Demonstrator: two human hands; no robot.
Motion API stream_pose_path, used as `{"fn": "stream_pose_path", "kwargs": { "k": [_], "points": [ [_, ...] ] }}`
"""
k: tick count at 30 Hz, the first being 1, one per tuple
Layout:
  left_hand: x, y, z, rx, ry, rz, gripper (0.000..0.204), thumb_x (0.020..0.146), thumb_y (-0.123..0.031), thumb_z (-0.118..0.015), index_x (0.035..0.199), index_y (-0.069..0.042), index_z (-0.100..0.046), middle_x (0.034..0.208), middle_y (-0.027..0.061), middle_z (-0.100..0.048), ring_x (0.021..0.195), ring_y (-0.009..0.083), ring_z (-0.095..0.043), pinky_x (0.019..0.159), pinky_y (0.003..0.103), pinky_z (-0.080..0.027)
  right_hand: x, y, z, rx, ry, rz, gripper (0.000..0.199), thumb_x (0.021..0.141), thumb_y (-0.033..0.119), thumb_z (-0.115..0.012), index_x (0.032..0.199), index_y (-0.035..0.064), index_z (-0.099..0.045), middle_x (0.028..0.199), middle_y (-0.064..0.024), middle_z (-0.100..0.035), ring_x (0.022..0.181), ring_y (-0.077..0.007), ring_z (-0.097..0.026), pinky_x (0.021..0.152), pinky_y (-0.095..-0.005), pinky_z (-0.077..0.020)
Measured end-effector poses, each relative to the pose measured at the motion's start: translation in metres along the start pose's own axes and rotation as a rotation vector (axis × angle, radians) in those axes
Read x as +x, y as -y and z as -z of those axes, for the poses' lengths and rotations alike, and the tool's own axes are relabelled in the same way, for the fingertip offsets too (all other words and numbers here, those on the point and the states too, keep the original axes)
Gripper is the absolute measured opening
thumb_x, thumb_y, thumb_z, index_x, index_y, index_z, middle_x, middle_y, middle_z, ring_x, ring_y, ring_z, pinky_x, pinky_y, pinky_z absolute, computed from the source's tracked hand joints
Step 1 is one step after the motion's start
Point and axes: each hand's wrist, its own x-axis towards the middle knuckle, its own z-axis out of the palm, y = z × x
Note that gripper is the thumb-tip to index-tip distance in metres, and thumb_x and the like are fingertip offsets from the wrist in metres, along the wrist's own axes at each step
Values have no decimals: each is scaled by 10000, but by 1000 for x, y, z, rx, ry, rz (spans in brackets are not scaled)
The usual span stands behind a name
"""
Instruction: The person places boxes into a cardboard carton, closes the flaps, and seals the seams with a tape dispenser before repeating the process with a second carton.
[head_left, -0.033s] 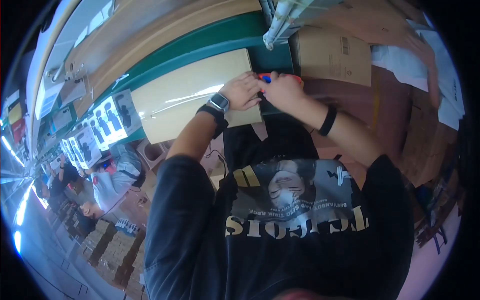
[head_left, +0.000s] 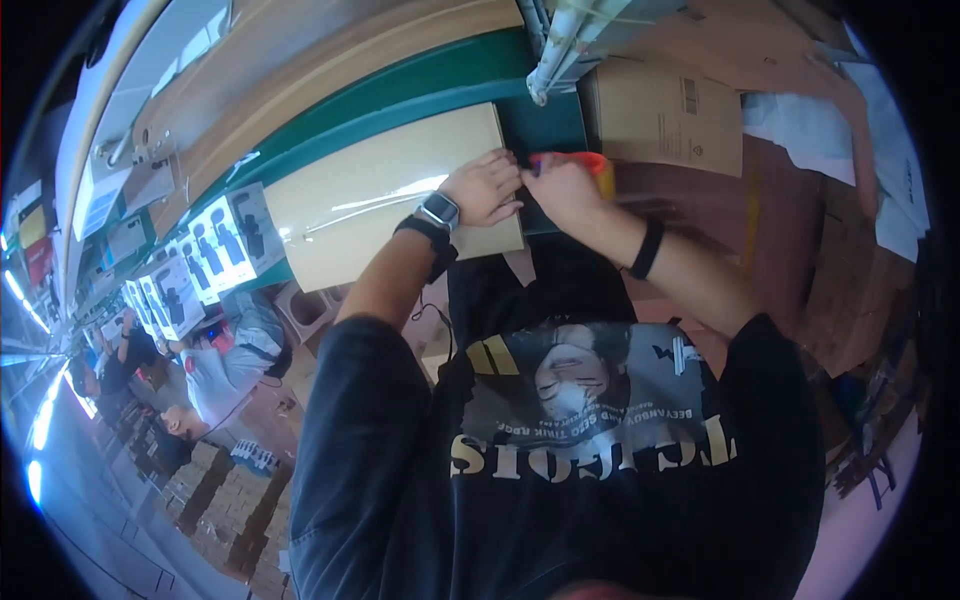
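A long tan cardboard box (head_left: 370,215) lies in front of me, with a shiny strip of clear tape along its top. My left hand (head_left: 482,188) rests on the box near its right end, fingers outstretched and close together. Just past that end, my right hand (head_left: 565,190) is closed on what looks like a tape dispenser (head_left: 603,175), red-orange with a yellow side and a dark blue part. Its grip is hidden behind my fingers. The fingertips of both hands nearly meet at the box's edge.
The box lies on a green conveyor belt (head_left: 540,120). Printed boxes (head_left: 220,240) stand to its left, and another brown carton (head_left: 665,115) to its right. A white metal post (head_left: 553,60) rises at the far side. Co-workers are at the left and the far right.
My right hand has shifted slightly, and the tape dispenser has turned and moved a little right, showing more of its yellow side. My left hand stays nearly in place.
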Motion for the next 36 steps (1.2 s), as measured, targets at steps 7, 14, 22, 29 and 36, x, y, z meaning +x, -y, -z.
{"fn": "stream_pose_path", "kwargs": {
  "k": [7, 14, 22, 29, 36],
  "points": [
    [11, -21, 1, 13, 461, 220, 505, 873, -405, -659, 1209, -30, -609, 1238, 217, -590, 1230, 388, -540, 1135, 500, -381, -6, -57, 0, 772, -71, -422, 487, 874, 396, -713, 1237, 85, -618, 1093, -179, -719, 921, -330, -721, 776, -410, -557],
    [-34, -70, 1, 60, -116, 301, 657, 760, -483, -742, 1216, -31, -598, 1298, 256, -521, 1314, 433, -472, 1162, 581, -327, 99, -36, 37, 1082, -415, -322, 512, 835, 435, -717, 1184, 62, -681, 1007, -199, -734, 901, -333, -709, 824, -389, -542],
    [-56, -64, -23, -89, -278, 296, 766, 648, -473, -830, 1217, -24, -581, 1304, 266, -499, 1317, 473, -451, 1138, 614, -339, 109, -44, 67, 839, -4, -235, 474, 884, 439, -728, 1113, 25, -697, 921, -106, -723, 809, -175, -642, 745, -319, -502],
    [-70, -64, -14, -140, -490, 245, 630, 752, -445, -775, 1192, -31, -598, 1260, 209, -554, 1286, 402, -497, 1158, 569, -330, -95, 92, -16, 1041, -536, -393, 550, 880, 458, -765, 1238, 52, -671, 1019, -143, -742, 970, -230, -712, 883, -360, -537],
    [-41, -74, -22, 54, -42, -99, 436, 874, -385, -669, 1147, -46, -647, 1185, 155, -619, 1285, 319, -508, 1202, 536, -266, -106, 155, -38, 754, -146, -614, 450, 816, 391, -774, 1117, 60, -721, 970, -213, -730, 928, -375, -724, 813, -455, -573]
  ]
}}
